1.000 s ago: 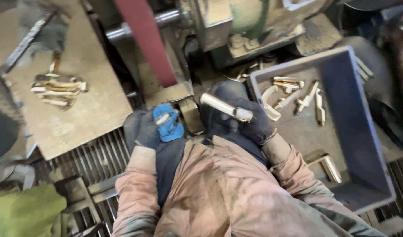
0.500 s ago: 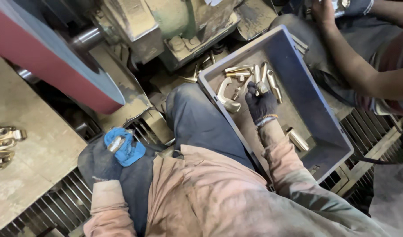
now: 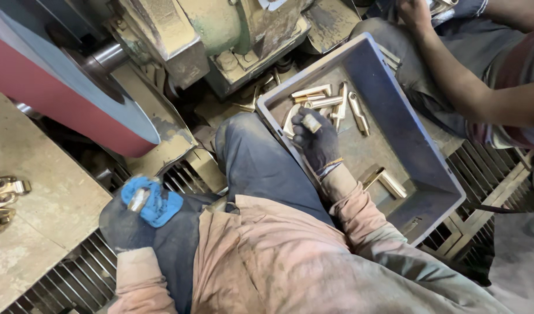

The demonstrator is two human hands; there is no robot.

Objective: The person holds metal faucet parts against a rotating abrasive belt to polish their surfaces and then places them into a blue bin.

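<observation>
Head view: right hand [image 3: 317, 141] grips a brass piece [image 3: 311, 122] in the grey bin [image 3: 421, 157]; left hand [image 3: 127, 218] clutches a blue cloth [image 3: 156, 203].

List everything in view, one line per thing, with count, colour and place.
grey bin: one, blue-grey plastic, right of the person's knee.
brass parts: several, gold-coloured, loose in the bin's far end; a couple more near its middle.
sanding belt: one, red, upper left on a roller.
machine housing: one, green and grimy, top centre.
brass castings: a few, gold-coloured, far left on the worn bench top.
floor grating: dark metal, lower left and right.
co-worker's arm: one, bare, upper right.
blue cloth: one, in the left hand, around a small brass piece.
left hand: dark glove, lower left.
right hand: dark glove, in the bin, holding a brass piece.
</observation>
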